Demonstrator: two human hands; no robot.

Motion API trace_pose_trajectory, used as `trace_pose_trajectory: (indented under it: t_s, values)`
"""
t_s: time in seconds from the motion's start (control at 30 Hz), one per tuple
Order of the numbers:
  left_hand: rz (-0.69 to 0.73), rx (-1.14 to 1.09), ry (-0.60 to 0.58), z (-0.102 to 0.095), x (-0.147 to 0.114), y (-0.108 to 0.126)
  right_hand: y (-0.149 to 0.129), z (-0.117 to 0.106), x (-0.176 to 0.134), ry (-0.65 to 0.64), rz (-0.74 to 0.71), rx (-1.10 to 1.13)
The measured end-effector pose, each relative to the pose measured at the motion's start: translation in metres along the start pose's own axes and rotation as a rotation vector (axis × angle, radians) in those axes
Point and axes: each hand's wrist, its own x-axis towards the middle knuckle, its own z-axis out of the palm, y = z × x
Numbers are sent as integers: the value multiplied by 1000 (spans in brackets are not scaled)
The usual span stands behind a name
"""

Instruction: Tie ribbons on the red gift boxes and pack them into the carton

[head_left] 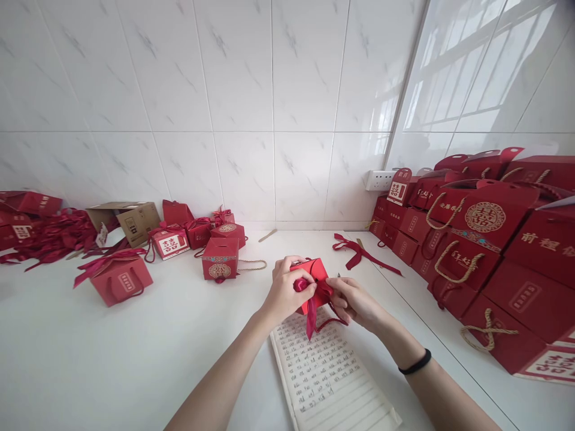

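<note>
A small red gift box (309, 265) is held between my hands above the top of a handwritten notebook (341, 374). A dark red satin ribbon (311, 320) is looped at its front, with one tail hanging down. My left hand (287, 287) curls around the box's left side, its thumb and fingers closed on the ribbon loop. From the right, my right hand (357, 300) pinches the ribbon near the box's middle; some of its fingertips are hidden. A dark red cord (331, 323) dangles below the box.
Stacked red gift boxes (489, 239) fill the right side. Loose ribbon (354, 254) lies by the power strip (380, 179). Left are finished-looking boxes (220, 260), a tilted box (121, 281), an open carton (135, 221) and a ribbon heap (58, 233). A tiled wall (242, 90) stands behind.
</note>
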Motion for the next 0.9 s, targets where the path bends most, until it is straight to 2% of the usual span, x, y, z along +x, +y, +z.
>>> trace_pose_trajectory:
  t_s: [0.13,0.23,0.33,0.43,0.53,0.63,0.73,0.9]
  values:
    - [13,-1,4,-1,0,0,0,0,3,45,-55,18]
    - [6,-25,-1,-2,1,-1,-2,-1,4,203,-66,64]
    - [-24,-62,-6,-5,3,-3,-5,-4,2,347,-184,-36]
    - [-28,-84,-17,-9,5,-5,-5,-6,0,338,-390,-253]
    - [-19,-102,-36,-12,5,-5,-2,-7,1,273,-497,-387]
    - [-10,-126,-58,-12,4,-6,3,-4,5,265,-477,-394]
    - [22,-157,-66,-11,3,-7,9,-1,10,342,-453,-338]
    - [16,-253,35,-3,1,-17,14,3,14,458,-458,-270]
